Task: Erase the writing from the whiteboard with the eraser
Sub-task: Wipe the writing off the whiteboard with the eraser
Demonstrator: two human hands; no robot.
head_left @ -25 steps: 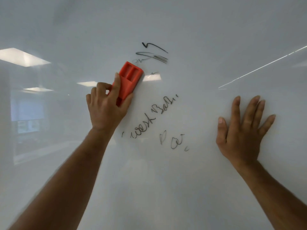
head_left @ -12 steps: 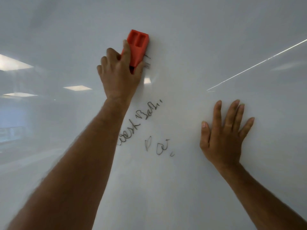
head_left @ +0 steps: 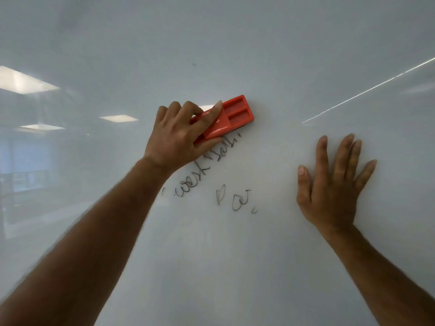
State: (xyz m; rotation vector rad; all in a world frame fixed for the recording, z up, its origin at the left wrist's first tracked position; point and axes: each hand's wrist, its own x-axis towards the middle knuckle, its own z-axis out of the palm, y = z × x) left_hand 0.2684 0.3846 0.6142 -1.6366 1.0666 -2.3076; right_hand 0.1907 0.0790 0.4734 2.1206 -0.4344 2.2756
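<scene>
The left hand [head_left: 179, 140] is gripping the red eraser [head_left: 226, 118] near the centre of the frame, pressing it flat against the whiteboard [head_left: 259, 43], its long axis tilting up toward the right. The remaining writing [head_left: 207, 175] is lying just below and to the lower right of that hand, slanting much the same way. The right hand [head_left: 329, 184] is resting open, fingers spread, on the board at right, holding nothing; the left is clearly nearer the marks.
</scene>
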